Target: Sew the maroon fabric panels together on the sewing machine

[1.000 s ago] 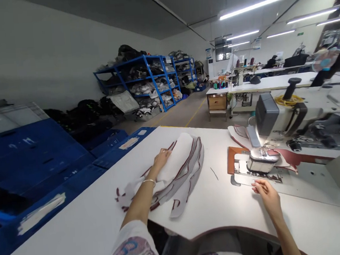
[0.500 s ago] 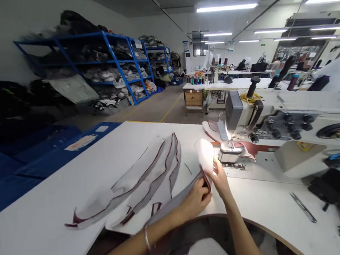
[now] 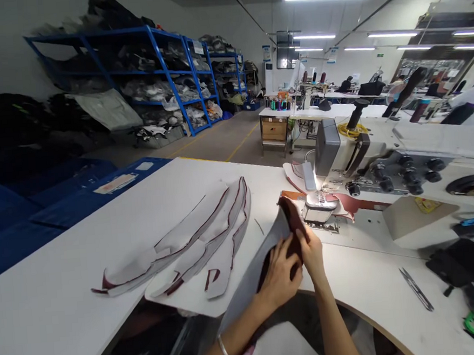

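A long fabric piece (image 3: 273,230), pale grey on one side and dark maroon on the other, slants up from the table's front edge. My left hand (image 3: 282,269) grips its folded maroon side, fingers curled. Close by on the right, my right hand (image 3: 312,250) pinches the right edge between thumb and fingers. The upper end of the piece stands just left of the lit sewing machine foot area (image 3: 320,203), apart from it. More maroon fabric (image 3: 344,205) lies under the machine head. Several grey strips with maroon edges (image 3: 209,249) are spread out left of my hands.
Metal thread snips (image 3: 416,289) lie on the right of the white table (image 3: 373,268), near a black pad (image 3: 449,257) and green-handled tool (image 3: 471,322). The table's curved cutout is in front of me. Blue shelving (image 3: 169,77) stands behind, left.
The fabric piece has turned so its maroon side shows at the top, where pale fabric faced me before. Both hands stay on it, the left having shifted slightly. The view has tilted a little.
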Motion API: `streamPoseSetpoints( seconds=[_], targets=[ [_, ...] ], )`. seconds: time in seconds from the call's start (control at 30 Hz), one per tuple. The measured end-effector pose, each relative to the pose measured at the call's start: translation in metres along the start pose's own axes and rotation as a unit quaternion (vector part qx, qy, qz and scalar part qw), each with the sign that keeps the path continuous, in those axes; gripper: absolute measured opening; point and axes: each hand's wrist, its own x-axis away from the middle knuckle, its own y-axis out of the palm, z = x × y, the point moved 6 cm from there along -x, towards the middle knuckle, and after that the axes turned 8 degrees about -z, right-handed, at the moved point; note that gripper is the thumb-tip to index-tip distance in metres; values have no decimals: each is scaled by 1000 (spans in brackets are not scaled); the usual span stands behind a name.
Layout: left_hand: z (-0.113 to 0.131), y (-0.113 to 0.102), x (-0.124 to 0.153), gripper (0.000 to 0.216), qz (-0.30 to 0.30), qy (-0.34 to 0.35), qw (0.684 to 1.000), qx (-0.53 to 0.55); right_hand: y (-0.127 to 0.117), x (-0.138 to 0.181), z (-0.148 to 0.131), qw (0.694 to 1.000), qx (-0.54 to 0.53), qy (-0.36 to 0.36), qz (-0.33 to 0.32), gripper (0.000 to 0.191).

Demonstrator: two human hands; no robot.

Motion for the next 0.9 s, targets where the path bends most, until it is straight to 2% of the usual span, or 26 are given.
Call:
streamPoseSetpoints(
  seconds=[0.07, 0.13, 0.2, 0.27, 0.37, 0.43, 0.47, 0.57, 0.63, 0.7, 0.8, 0.83, 0.9],
  targets=[
    [-13, -10, -9, 35, 66, -45, 997, -1, -5, 3, 15, 998, -11, 35, 57, 51],
    [-27, -22, -20, 48, 138, -108, 984, -21, 0, 12, 23, 996, -32, 37, 72, 52],
    [-38, -33, -34, 52, 187, -155, 968, -57, 12, 25, 22, 998, -42, 16, 45, 50],
    [-42, -44, -52, 42, 204, -154, 962, -93, 27, 40, 17, 1000, -23, -5, 6, 43],
    [-35, -49, -79, 24, 143, -40, 983, -107, 33, 58, 9, 999, 38, -35, -5, 40],
    [-29, -47, -92, 24, 81, 36, 993, -81, 25, 61, 10, 998, 52, -41, 4, 36],
    [-28, -46, -96, 26, 61, 53, 995, -59, 18, 61, 13, 999, 33, -34, 5, 34],
    [-30, -46, -107, 26, 31, 49, 997, 48, -14, 50, 36, 988, -151, 26, 17, 24],
    [-28, -40, -116, 25, -11, 53, 989, 137, -36, 41, 55, 950, -299, 78, 48, 25],
    [-21, -29, -126, 30, -71, 68, 972, 213, -56, 33, 68, 912, -383, 116, 94, 22],
    [-8, -16, -142, 34, -112, 66, 950, 282, -78, 23, 64, 889, -408, 118, 170, 18],
    [-5, -14, -147, 33, -106, 60, 949, 291, -83, 18, 56, 891, -404, 106, 180, 15],
    [2, -15, -156, 28, -76, 52, 953, 288, -87, 6, 35, 910, -374, 79, 162, 28]
  ],
)
